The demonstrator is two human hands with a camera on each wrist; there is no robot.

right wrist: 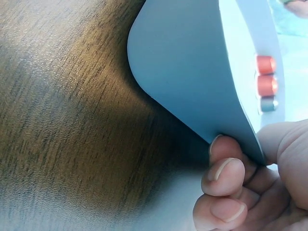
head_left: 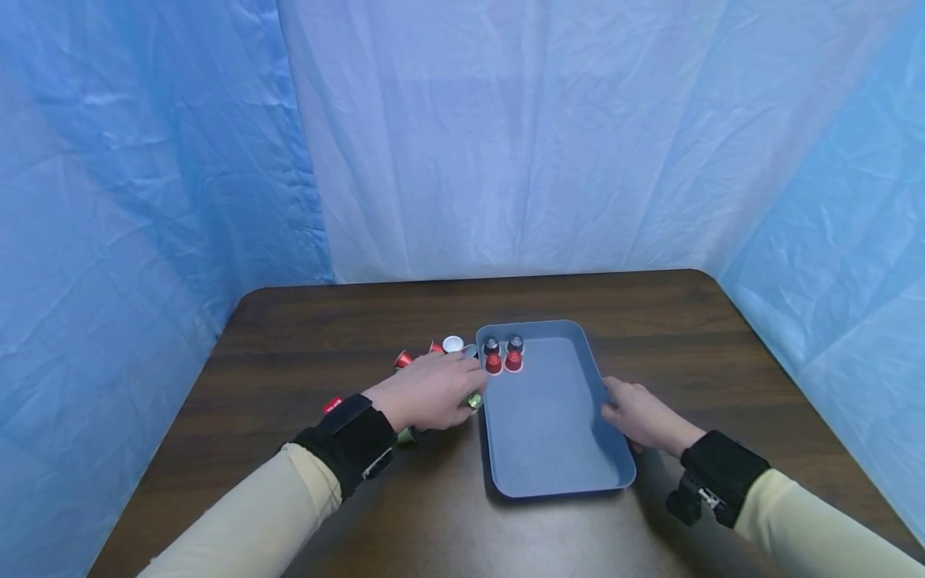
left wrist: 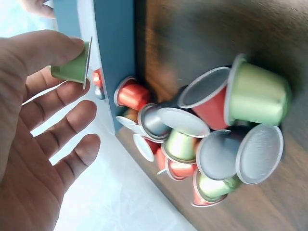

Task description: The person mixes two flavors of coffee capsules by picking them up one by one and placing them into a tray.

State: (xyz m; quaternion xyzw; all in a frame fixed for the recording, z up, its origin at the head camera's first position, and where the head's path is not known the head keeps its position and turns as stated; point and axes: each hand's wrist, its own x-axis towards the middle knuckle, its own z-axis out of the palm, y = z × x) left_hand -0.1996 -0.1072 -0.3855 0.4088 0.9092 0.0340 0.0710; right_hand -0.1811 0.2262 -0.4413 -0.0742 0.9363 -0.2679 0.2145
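My left hand (head_left: 437, 389) pinches a green coffee capsule (left wrist: 71, 70) between thumb and fingers, close to the left edge of a blue-grey tray (head_left: 552, 433). The other fingers of that hand are loosely spread. Inside the tray's far left corner stand two dark capsules (head_left: 515, 343) and two red capsules (head_left: 514, 361), in two short rows. With my right hand (head_left: 646, 413) I grip the tray's right rim, the thumb on the inside and fingers curled outside. Below my left hand lies a loose pile of capsules, including a large-looking green capsule (left wrist: 260, 94), partly hidden in the head view.
The pile also holds red capsules (left wrist: 132, 95) and silver-lidded capsules (left wrist: 260, 154), some tipped over, beside the tray's left wall. A dark wooden table (head_left: 347, 321) carries everything. Blue sheets (head_left: 506, 160) hang behind it and at both sides.
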